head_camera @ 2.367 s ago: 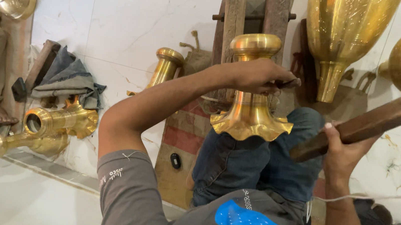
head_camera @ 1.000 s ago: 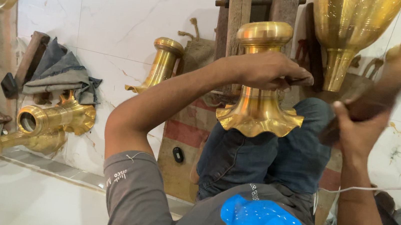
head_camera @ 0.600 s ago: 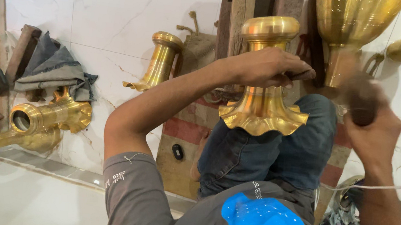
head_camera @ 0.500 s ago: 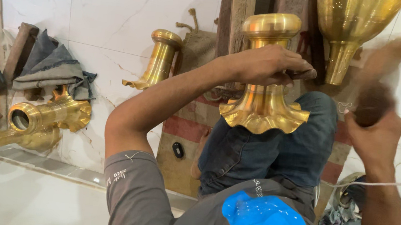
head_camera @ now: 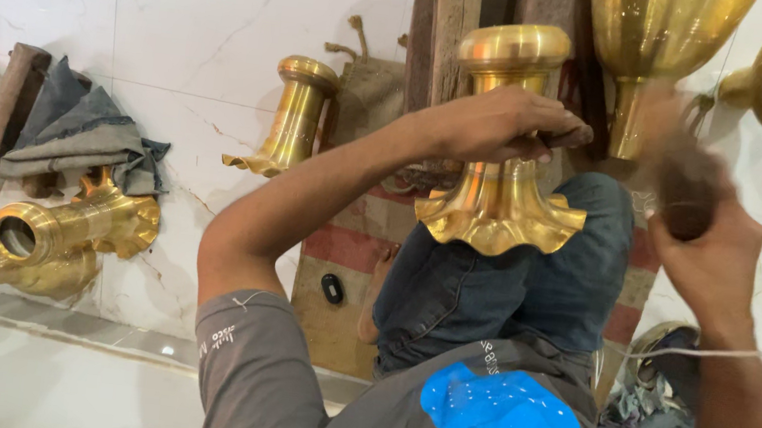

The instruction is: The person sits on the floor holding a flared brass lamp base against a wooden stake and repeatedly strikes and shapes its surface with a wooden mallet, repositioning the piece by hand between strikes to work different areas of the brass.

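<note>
Fingers of left hand clamped round brass vase on knee, right hand gripping blurred wooden mallet.

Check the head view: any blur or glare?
Head view: right hand and its wooden tool are motion-blurred; left hand and brass piece are sharp; glare streaks on the brass vase; wide-angle bending at the edges.

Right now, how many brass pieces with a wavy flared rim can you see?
2. One brass flared piece stands on the knee under the left hand; a smaller brass flared piece stands on the white floor beyond the left arm. Others may be hidden.
</note>
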